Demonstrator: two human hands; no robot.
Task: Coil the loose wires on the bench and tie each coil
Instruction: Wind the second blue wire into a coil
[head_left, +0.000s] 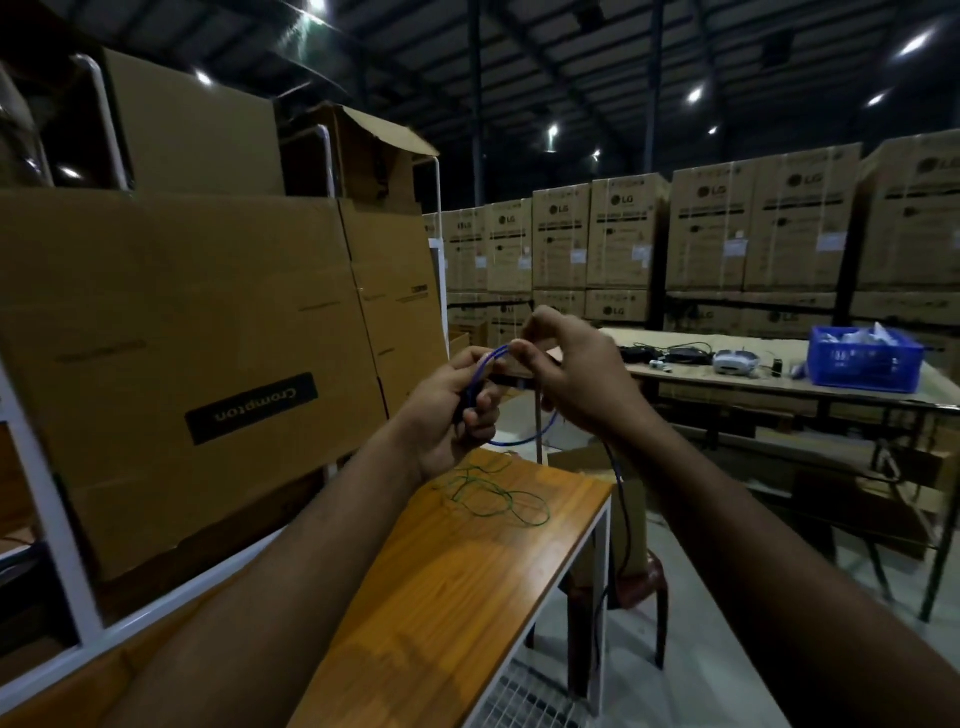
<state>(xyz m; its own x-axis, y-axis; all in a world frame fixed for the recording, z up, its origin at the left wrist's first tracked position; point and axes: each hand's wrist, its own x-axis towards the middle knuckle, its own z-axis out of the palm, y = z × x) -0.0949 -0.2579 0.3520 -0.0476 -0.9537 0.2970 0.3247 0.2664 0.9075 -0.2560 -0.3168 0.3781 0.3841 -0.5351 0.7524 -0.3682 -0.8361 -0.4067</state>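
Both hands are raised above the far end of the wooden bench (452, 587). My left hand (457, 410) grips loops of a blue wire (524, 439), with its fingers curled round them. My right hand (566, 374) pinches the same wire at the top of the loop, close to the left hand. One blue strand curves down below the hands, and a dark length hangs past the bench's right edge toward the floor. A thin green wire (498, 499) lies in loose tangled loops on the bench top, just below my left wrist.
Large cardboard boxes (197, 364) on a white metal rack stand close on the left. A long table (779, 384) at the right carries cables, a small device and a blue crate (865, 358). A red stool (641, 577) stands beside the bench. Stacked cartons line the back.
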